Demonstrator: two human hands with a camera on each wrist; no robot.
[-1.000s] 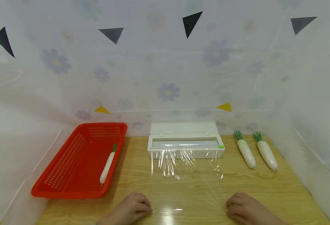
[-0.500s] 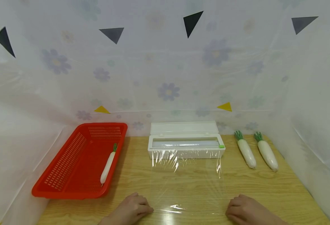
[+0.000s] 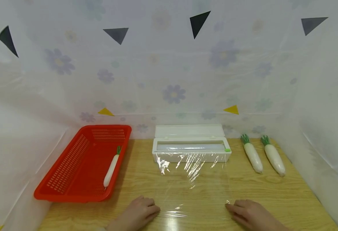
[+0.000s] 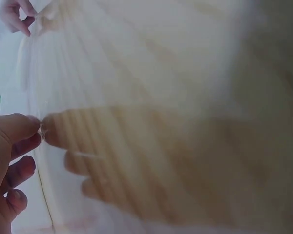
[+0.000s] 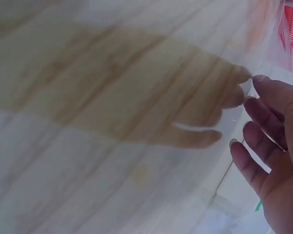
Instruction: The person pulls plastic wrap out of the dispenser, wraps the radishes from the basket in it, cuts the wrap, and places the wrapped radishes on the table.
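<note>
A sheet of clear cling film stretches over the table from the roll in a white dispenser box. At its near left corner my left hand pinches the film edge between thumb and finger, seen close in the left wrist view. My right hand holds the near right corner, where the film bunches into a bright spot by the fingertips. In the right wrist view its thumb leads and the other fingers lie lightly bent, spread apart.
A red plastic basket stands at the left with one thin white radish in it. Two thicker white radishes with green tops lie at the right. The dispenser's lid is raised; sheeting walls the wooden table.
My right hand has moved slightly left, and its fore fingers have reached out from a more curled pose. The left hand has shifted a little right. Glints on the cling film have changed.
</note>
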